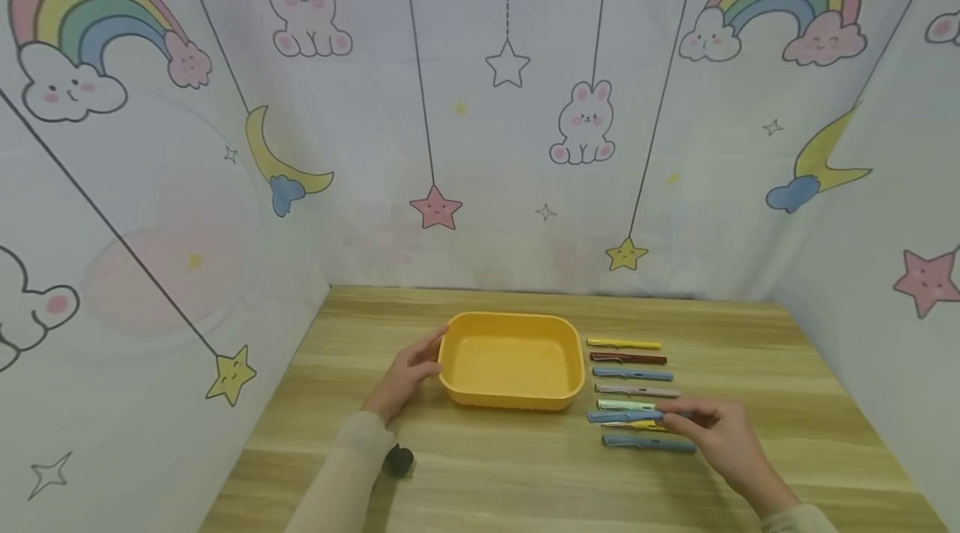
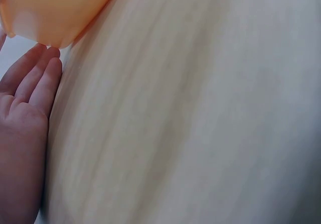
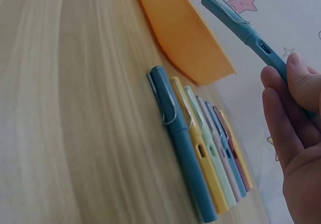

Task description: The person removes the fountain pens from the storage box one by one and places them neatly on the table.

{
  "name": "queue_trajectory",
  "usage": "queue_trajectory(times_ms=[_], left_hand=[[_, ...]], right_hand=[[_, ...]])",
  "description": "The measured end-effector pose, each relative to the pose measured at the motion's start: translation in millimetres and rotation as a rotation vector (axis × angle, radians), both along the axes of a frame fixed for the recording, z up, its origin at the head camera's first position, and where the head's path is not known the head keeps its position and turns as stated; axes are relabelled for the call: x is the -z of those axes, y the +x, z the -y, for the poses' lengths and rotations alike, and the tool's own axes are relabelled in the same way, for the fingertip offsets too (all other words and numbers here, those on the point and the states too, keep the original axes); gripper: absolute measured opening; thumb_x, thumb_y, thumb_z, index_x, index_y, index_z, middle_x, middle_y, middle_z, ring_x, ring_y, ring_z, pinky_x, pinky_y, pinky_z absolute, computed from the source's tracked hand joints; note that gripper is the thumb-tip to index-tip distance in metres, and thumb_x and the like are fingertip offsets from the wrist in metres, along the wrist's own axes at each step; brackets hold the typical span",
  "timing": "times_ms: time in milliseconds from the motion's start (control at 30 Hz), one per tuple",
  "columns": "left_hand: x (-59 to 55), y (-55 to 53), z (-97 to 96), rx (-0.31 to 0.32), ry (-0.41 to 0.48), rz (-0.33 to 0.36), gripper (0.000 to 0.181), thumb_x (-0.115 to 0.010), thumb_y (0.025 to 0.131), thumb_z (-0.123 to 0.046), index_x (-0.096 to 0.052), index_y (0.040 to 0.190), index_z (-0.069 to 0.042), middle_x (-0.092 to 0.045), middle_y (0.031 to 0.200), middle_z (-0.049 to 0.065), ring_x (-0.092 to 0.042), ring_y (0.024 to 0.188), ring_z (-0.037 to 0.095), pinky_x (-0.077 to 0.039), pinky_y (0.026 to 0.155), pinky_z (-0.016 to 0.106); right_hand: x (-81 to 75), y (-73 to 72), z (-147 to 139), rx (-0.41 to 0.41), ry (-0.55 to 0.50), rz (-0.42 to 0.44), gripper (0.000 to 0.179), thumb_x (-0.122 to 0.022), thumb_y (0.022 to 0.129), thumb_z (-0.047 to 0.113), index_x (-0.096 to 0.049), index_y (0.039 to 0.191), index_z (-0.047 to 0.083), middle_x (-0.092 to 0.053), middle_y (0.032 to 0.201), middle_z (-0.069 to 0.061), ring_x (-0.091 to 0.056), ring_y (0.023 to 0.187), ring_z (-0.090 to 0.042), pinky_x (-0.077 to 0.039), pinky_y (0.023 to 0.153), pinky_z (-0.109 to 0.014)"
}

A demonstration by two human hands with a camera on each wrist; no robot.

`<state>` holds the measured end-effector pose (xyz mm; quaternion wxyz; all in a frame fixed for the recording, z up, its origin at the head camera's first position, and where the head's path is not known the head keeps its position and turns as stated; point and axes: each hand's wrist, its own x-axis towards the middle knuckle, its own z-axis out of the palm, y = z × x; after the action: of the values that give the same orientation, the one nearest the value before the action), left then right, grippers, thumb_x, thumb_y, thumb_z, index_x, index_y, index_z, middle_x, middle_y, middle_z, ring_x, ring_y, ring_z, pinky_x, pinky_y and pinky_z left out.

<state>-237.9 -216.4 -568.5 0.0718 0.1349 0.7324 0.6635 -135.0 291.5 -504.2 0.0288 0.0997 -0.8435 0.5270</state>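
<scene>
My right hand [image 1: 716,441] pinches a blue pen [image 3: 246,33] between thumb and fingers, raised above a column of capped pens. In the right wrist view the pen's clip end points up and away from the hand. Below it lie a darker blue pen [image 3: 183,148], a yellow pen [image 3: 200,151], a mint green pen [image 3: 213,153] and several more, side by side. To their left stands a yellow plastic tray [image 1: 510,402] with nothing inside. My left hand [image 1: 408,374] touches the tray's left side with extended fingers, also seen in the left wrist view.
A small black round object [image 1: 400,461] sits on the wooden table [image 1: 495,475] beside the left forearm. White curtains [image 1: 480,141] printed with rabbits, stars and rainbows enclose the table at the back and both sides.
</scene>
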Motion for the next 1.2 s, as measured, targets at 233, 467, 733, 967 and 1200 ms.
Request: queue_trajectory(times_ms=[233, 467, 733, 967, 1200], left_hand=[[-0.7, -0.2, 1.1, 0.008, -0.007, 0.0, 0.064, -0.065, 0.102, -0.012, -0.043, 0.162, -0.022, -0.04, 0.167, 0.006, -0.035, 0.155, 0.027, -0.027, 0.126, 0.052], [-0.9, 0.5, 0.3, 0.012, -0.016, 0.006, 0.064, -0.065, 0.102, -0.013, -0.044, 0.162, -0.024, -0.042, 0.166, 0.006, -0.038, 0.154, 0.027, -0.03, 0.125, 0.053], [-0.3, -0.5, -0.2, -0.002, -0.004, -0.002, 0.065, -0.067, 0.1, -0.017, -0.045, 0.161, -0.025, -0.042, 0.166, 0.006, -0.038, 0.154, 0.026, -0.031, 0.125, 0.053], [1.3, -0.5, 0.3, 0.008, 0.0, 0.001, 0.065, -0.067, 0.101, -0.018, -0.044, 0.161, -0.024, -0.042, 0.166, 0.006, -0.038, 0.154, 0.027, -0.029, 0.125, 0.054], [3.2, -3.7, 0.5, 0.005, 0.007, -0.015, 0.065, -0.068, 0.1, -0.015, -0.045, 0.161, -0.024, -0.042, 0.166, 0.007, -0.038, 0.153, 0.026, -0.031, 0.124, 0.052]], right_hand=[[10.7, 8.8, -8.4, -0.018, -0.022, 0.006, 0.018, -0.079, 0.093, 0.01, -0.08, 0.107, -0.001, -0.081, 0.1, -0.006, -0.069, 0.075, -0.01, -0.06, 0.065, -0.029], [20.2, 19.6, -13.0, -0.059, -0.011, -0.031, 0.012, -0.079, 0.089, 0.0, -0.081, 0.101, -0.002, -0.081, 0.1, -0.01, -0.075, 0.087, -0.007, -0.064, 0.072, -0.028], [33.5, 28.2, -15.7, -0.044, 0.028, -0.098, 0.01, -0.082, 0.086, -0.001, -0.082, 0.096, 0.001, -0.081, 0.099, -0.011, -0.075, 0.09, -0.003, -0.063, 0.07, -0.023], [45.7, 33.4, -17.9, -0.027, 0.038, -0.142, 0.014, -0.083, 0.083, -0.004, -0.082, 0.097, 0.002, -0.081, 0.097, -0.005, -0.074, 0.091, -0.001, -0.062, 0.073, -0.021], [55.5, 36.8, -19.9, -0.016, 0.097, -0.249, 0.023, -0.086, 0.077, -0.008, -0.083, 0.093, 0.007, -0.081, 0.092, -0.003, -0.073, 0.087, 0.001, -0.059, 0.071, -0.015]])
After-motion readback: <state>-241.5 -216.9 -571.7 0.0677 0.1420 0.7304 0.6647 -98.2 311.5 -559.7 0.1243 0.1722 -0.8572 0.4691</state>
